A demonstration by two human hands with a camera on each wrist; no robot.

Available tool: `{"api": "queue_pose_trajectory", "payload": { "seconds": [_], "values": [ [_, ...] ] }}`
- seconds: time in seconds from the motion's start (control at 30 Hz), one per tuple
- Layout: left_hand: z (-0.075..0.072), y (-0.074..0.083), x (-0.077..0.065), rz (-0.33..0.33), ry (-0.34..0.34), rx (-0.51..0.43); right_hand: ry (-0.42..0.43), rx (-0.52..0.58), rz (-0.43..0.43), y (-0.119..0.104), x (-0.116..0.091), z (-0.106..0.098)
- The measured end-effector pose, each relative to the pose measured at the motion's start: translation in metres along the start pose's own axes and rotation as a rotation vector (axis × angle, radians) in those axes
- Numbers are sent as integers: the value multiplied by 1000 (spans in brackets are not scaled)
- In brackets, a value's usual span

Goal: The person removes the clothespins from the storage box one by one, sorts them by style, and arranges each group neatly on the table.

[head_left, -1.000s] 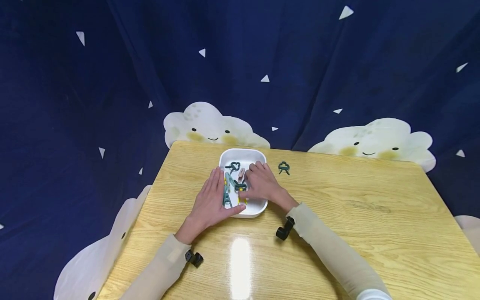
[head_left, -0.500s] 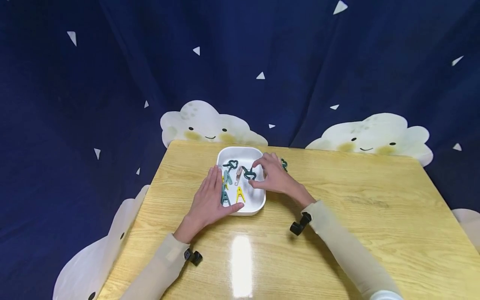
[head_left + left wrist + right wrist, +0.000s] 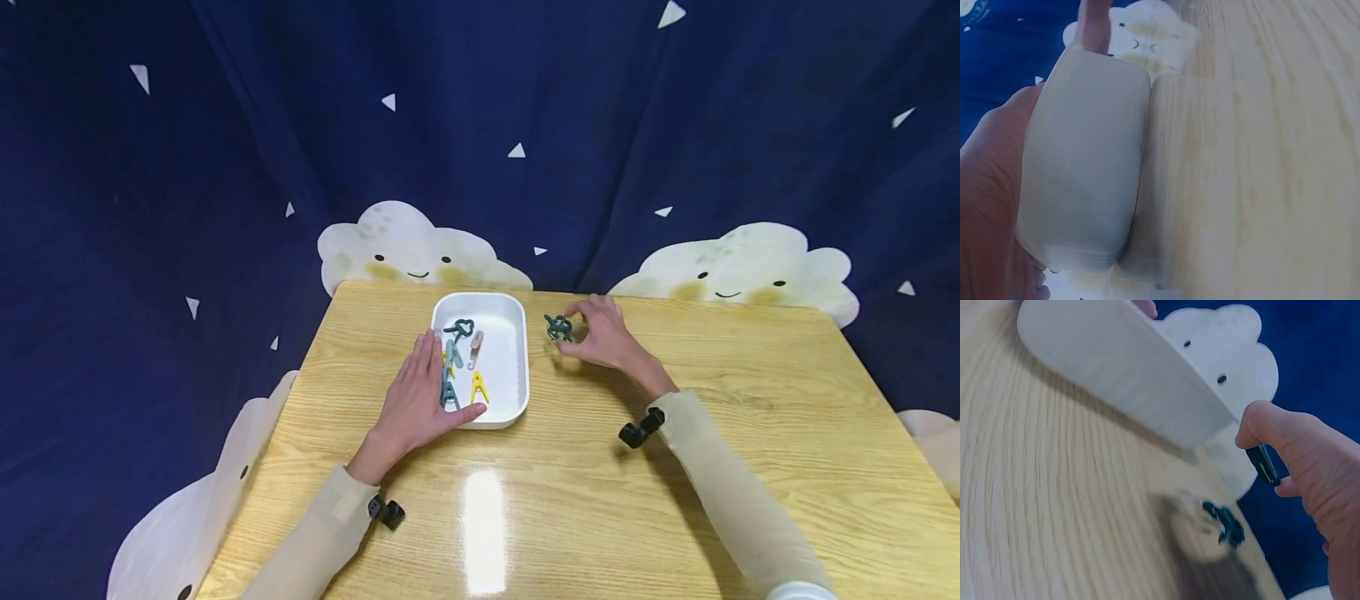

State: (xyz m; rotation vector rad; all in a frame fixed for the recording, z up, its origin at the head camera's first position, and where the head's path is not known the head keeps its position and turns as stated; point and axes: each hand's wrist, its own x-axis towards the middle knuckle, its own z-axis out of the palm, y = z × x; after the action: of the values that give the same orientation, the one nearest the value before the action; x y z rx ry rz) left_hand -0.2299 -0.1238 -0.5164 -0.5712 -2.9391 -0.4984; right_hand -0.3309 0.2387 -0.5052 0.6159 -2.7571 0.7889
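The wooden table [image 3: 562, 500] fills the lower part of the view, and its far edge runs near the work; a clip dropped or nudged hard there could slide off. On it sits the white tray [image 3: 506, 354], loose as far as one can see, so a sideways shove might shift it.

The left hand [image 3: 411, 398] lies along the tray's left wall, fingers straight and pressed together, thumb spread across the near corner; leaning too hard would be the likeliest cause of such a shove. The right hand [image 3: 609, 335] hovers outside the right wall, thumb and finger pinching the held green clip [image 3: 1264, 465] above the table.

That pinch takes little of the clip — a careless squeeze could twist it or flick it away. Just below, the resting green clip [image 3: 1229, 525] lies near the far edge; lowering straight down could knock or tangle the pair.

Inside the tray, the teal clip [image 3: 454, 354] crowds others beside the left fingers — partly hidden, so reaching there could snag. The pink clip [image 3: 476, 350] and yellow clip [image 3: 479, 387] lie freer, with less to catch on.
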Motion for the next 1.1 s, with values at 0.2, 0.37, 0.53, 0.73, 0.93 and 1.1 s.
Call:
{"api": "queue_pose_trajectory", "payload": {
  "seconds": [0.2,0.37,0.53,0.73,0.93,1.1],
  "values": [
    [-1,0,1,-5,0,-5,9,-27,42,26,-6,-4],
    [-1,0,2,-11,-5,-1,1,-38,71,44,-9,-8],
    [0,-1,0,-13,-11,9,5,-58,78,58,-13,-5],
    [1,0,-3,-9,-1,12,4,-78,95,68,-16,4],
    [2,1,-3,-5,-7,7,-15,-102,133,71,-18,7],
    [1,0,-2,-11,-22,17,-29,-94,151,71,-17,6]
  ]
}}
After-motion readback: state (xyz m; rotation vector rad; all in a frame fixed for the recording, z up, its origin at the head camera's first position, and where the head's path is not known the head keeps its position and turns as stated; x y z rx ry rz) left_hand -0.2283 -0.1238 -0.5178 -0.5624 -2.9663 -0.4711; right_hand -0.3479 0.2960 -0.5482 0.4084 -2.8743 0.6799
